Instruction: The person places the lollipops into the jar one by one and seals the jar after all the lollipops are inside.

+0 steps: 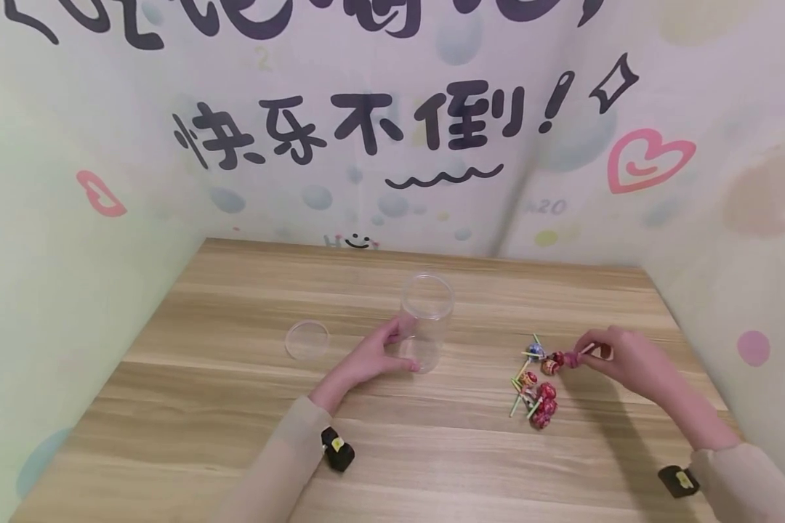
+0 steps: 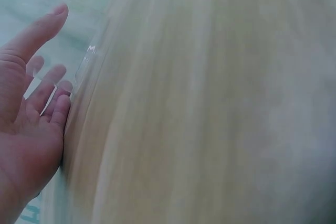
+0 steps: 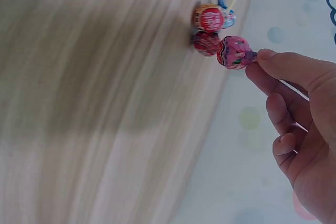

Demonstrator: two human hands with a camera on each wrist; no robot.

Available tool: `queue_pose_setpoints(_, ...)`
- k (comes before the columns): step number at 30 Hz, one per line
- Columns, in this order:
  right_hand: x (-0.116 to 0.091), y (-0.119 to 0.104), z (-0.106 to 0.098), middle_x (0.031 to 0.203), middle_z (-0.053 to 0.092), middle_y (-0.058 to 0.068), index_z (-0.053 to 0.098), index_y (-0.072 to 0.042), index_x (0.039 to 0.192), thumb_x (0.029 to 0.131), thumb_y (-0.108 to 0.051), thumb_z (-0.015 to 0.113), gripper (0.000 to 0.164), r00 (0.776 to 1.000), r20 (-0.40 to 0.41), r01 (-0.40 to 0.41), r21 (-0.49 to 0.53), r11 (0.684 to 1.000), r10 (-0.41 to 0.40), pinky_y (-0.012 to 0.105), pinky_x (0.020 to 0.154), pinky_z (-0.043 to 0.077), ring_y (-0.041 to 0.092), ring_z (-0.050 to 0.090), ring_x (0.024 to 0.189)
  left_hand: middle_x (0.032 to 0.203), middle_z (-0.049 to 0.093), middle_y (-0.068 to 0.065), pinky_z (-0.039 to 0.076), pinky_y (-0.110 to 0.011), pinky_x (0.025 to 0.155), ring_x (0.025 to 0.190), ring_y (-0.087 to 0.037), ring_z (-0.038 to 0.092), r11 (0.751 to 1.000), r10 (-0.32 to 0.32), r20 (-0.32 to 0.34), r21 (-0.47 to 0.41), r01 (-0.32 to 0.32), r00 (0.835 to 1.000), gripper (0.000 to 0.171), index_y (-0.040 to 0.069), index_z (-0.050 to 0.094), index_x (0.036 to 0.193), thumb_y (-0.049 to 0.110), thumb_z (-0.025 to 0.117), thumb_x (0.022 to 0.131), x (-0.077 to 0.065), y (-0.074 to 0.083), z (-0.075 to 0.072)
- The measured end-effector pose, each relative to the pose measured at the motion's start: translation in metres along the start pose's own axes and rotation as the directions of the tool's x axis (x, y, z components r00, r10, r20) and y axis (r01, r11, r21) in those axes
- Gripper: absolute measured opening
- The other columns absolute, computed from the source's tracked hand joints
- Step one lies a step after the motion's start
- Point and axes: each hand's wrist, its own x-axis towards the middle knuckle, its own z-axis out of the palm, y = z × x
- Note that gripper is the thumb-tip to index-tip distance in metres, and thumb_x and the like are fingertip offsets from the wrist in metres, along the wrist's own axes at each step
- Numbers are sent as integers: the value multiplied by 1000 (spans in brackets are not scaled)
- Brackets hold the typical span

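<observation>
A clear plastic jar (image 1: pixel 425 330) stands upright on the table without a lid. My left hand (image 1: pixel 373 356) holds its lower part from the left, thumb at the front and fingers round the far side. In the left wrist view the same hand (image 2: pixel 34 114) shows through the faint clear wall. Between thumb and forefinger, my right hand (image 1: pixel 634 367) pinches a pink-wrapped lollipop (image 3: pixel 234 53) just below its candy head. That lollipop is at the right side of a loose group of lollipops (image 1: pixel 544 407) in red, orange and blue wrappers with pale sticks.
A round clear lid (image 1: pixel 307 341) lies flat on the wooden table (image 1: pixel 235 436), left of the jar. A printed cloth wall (image 1: pixel 392 203) rises along the table's back edge and both sides. Black cameras are strapped to both wrists.
</observation>
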Motion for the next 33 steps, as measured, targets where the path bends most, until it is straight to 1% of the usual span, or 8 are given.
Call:
queue_pose_setpoints(3,5,-3,-5,72,66,-15,72,-20,85,78,-11,81,15,1000,-15,-2,22,1000,3,18,53,41,-11,45,61,154,45,-8,33,-48,119,140,-31,46,999,-19,10,35,19,1000,90,18,38,152,26,86,76,0,1,-2)
queue_pose_setpoints(7,13,-9,-13,72,66,-15,73,-21,85,79,-14,81,13,999,-49,4,11,1000,-4,18,53,41,-10,45,61,153,45,-10,34,-47,118,139,-31,47,995,-43,32,94,40,999,94,15,36,152,30,86,75,0,3,-6)
queue_pose_setpoints(11,20,-16,-19,74,66,-15,73,-23,86,78,-14,82,15,997,-82,11,5,1000,-11,18,53,40,-9,46,64,151,48,-11,38,-45,116,135,-31,51,990,-30,66,140,21,997,92,14,38,151,31,86,74,2,6,-11)
queue_pose_setpoints(13,24,-19,-22,75,67,-15,73,-24,87,78,-14,82,16,995,-100,19,11,1000,-18,18,53,39,-8,46,65,149,50,-11,41,-45,114,133,-30,52,988,-12,79,156,-1,997,89,14,41,149,31,86,75,3,7,-12)
queue_pose_setpoints(16,30,-24,-26,76,67,-15,73,-24,87,77,-12,83,18,992,-124,39,28,999,-36,18,54,38,-7,46,66,143,54,-11,45,-43,110,129,-29,55,985,6,84,173,-20,996,84,14,44,146,31,86,75,3,6,-13)
queue_pose_setpoints(21,43,-35,-33,75,68,-15,73,-26,85,77,-12,83,19,985,-167,61,60,996,-50,18,53,37,-6,46,65,138,57,-10,46,-43,108,126,-27,56,987,8,71,162,-19,997,82,15,48,144,31,87,74,2,5,-13)
queue_pose_setpoints(28,65,-52,-45,73,67,-14,73,-27,86,78,-13,83,18,971,-232,81,122,989,-51,17,54,34,-2,47,62,138,58,-6,45,-41,109,126,-24,55,990,19,61,140,-27,998,81,17,48,144,29,87,74,3,2,-11)
queue_pose_setpoints(33,80,-67,-52,73,67,-13,74,-25,87,80,-15,82,15,969,-245,90,169,981,-46,18,54,33,0,48,62,139,57,-6,45,-42,108,125,-24,55,989,28,61,143,-37,998,82,18,47,145,30,87,74,3,-2,-11)
